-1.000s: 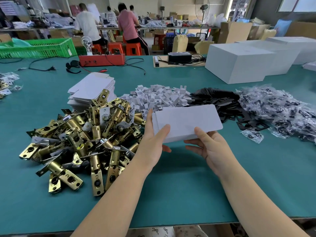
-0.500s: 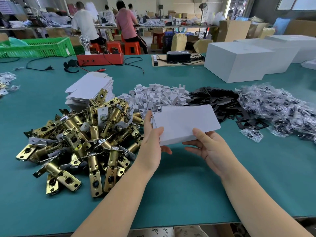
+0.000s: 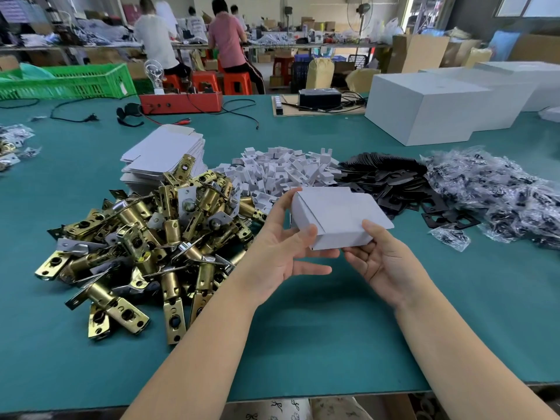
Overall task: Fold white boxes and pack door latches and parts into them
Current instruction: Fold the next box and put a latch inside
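Observation:
I hold a small white box [image 3: 336,218] above the green table, its body opened into shape with a flap bent over at the left end. My left hand [image 3: 281,250] grips its left end, thumb on the top and fingers underneath. My right hand [image 3: 385,256] holds the near right edge, thumb on top. A heap of brass door latches [image 3: 145,247] lies to the left. Behind it sits a stack of flat white box blanks [image 3: 163,153].
Behind the box lie white folded card inserts [image 3: 285,171], black strike plates [image 3: 394,183] and bagged screws [image 3: 497,192]. Large white cartons [image 3: 424,107] stand at the back right, a red device [image 3: 181,103] and green crate [image 3: 66,83] at the back left. People work at a far bench.
The flat white blank has been popped open into a box shape and one end flap is bent over. Both hands stayed on it, shifting slightly toward me.

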The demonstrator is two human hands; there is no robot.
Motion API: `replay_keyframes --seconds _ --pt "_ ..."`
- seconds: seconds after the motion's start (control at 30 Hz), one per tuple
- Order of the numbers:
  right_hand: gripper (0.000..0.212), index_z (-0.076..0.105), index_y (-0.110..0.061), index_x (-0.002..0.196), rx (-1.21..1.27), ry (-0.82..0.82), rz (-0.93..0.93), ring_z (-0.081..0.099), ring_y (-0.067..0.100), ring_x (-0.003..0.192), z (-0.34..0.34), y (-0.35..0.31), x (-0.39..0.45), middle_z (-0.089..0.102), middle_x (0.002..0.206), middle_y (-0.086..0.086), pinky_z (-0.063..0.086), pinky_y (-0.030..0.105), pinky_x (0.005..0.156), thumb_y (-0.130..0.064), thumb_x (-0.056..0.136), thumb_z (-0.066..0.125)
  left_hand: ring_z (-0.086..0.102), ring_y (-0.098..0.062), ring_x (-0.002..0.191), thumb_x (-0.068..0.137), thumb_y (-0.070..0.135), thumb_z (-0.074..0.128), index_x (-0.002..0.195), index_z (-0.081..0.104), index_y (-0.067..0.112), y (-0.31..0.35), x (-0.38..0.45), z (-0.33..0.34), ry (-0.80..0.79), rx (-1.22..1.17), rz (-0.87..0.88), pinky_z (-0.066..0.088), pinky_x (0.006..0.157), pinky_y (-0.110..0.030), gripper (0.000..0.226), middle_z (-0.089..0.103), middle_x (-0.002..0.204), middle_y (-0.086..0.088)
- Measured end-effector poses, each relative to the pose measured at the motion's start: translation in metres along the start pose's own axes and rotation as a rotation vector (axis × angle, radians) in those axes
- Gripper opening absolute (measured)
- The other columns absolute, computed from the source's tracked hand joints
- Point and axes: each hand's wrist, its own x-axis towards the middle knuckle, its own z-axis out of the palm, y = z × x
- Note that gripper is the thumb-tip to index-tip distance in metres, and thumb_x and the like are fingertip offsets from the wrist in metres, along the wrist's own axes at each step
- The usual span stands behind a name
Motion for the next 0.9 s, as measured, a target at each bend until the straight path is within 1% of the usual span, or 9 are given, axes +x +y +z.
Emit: replay_keyframes --seconds 0.13,0.3,0.37,0.47,0.53,0.63,0.7,0.8,0.9 --pt "0.032 0.06 -0.007 0.103 -0.023 -0.01 0.006 0.067 0.014 0.058 0.0 0.001 0.0 0.07 0.071 0.005 0.053 0.02 0.048 -0.023 0.075 0.064 0.071 -0.038 0.089 0.074 0.029 0.077 0.122 0.049 0.05 -0.003 0.001 -0.002 0.078 0.052 0.027 0.06 0.061 -0.035 0.059 0.072 0.108 -0.008" --pt "0.031 0.058 -0.012 0.102 -0.01 0.07 -0.025 0.067 0.012 0.058 0.0 0.002 0.002 0.07 0.069 0.002 0.054 0.021 0.05 -0.027 0.076 0.065 0.071 -0.036 0.09 0.082 0.022 0.07 0.117 0.052 0.056 -0.008 0.007 -0.001 0.124 0.042 -0.005 0.058 0.057 -0.034 0.052 0.069 0.115 -0.013" --pt "0.031 0.057 -0.019 0.097 -0.035 0.079 -0.074 0.066 0.008 0.057 0.0 0.0 0.002 0.069 0.068 -0.004 0.052 0.02 0.048 -0.034 0.071 0.066 0.072 -0.03 0.082 0.088 0.022 0.062 0.12 0.052 0.048 -0.011 0.01 -0.001 0.182 0.029 -0.028 0.057 0.054 -0.033 0.043 0.069 0.112 -0.013" --pt "0.037 0.053 -0.024 0.092 -0.093 0.057 -0.215 0.058 0.005 0.052 0.002 -0.002 0.0 0.064 0.069 -0.008 0.048 0.019 0.046 -0.033 0.061 0.071 0.069 -0.02 0.064 0.101 0.022 0.049 0.122 0.056 0.021 -0.01 0.012 0.0 0.233 0.001 -0.068 0.055 0.049 -0.028 0.023 0.074 0.09 -0.01" --pt "0.039 0.054 -0.026 0.09 -0.154 0.051 -0.325 0.055 0.006 0.051 0.001 -0.001 -0.001 0.062 0.069 -0.009 0.049 0.02 0.049 -0.033 0.059 0.077 0.065 -0.017 0.057 0.103 0.031 0.043 0.119 0.058 0.015 -0.007 0.011 0.001 0.273 -0.034 -0.132 0.053 0.046 -0.026 0.027 0.074 0.084 -0.01" --pt "0.027 0.06 -0.037 0.077 -0.263 0.006 -0.44 0.053 0.005 0.053 0.003 0.003 -0.003 0.057 0.062 -0.013 0.05 0.02 0.052 -0.026 0.065 0.082 0.064 -0.018 0.055 0.1 0.049 0.039 0.113 0.059 0.018 -0.005 0.011 0.001 0.324 -0.03 -0.225 0.052 0.045 -0.027 0.039 0.072 0.083 -0.011" --pt "0.03 0.062 -0.044 0.077 -0.382 0.004 -0.517 0.055 0.003 0.059 0.004 0.006 -0.003 0.058 0.063 -0.016 0.05 0.019 0.054 -0.021 0.07 0.08 0.063 -0.019 0.054 0.098 0.043 0.047 0.118 0.059 0.012 -0.005 0.01 0.0 0.347 -0.08 -0.279 0.052 0.044 -0.026 0.039 0.066 0.081 -0.012" --pt "0.049 0.053 -0.041 0.106 -0.44 0.054 -0.558 0.061 0.006 0.079 0.005 0.011 -0.004 0.063 0.089 -0.014 0.054 0.022 0.066 -0.025 0.067 0.078 0.055 -0.016 0.048 0.094 0.026 0.051 0.111 0.059 0.004 -0.005 0.008 -0.002 0.309 -0.249 -0.378 0.049 0.039 -0.022 0.029 0.055 0.068 -0.009" --pt "0.071 0.044 -0.037 0.121 -0.419 0.016 -0.512 0.059 0.005 0.094 0.005 0.011 -0.004 0.054 0.118 0.0 0.052 0.022 0.08 -0.022 0.061 0.08 0.043 -0.012 0.042 0.079 0.024 0.053 0.097 0.06 0.004 -0.001 0.008 -0.003 0.217 -0.348 -0.507 0.038 0.033 -0.016 0.028 0.049 0.064 -0.006"
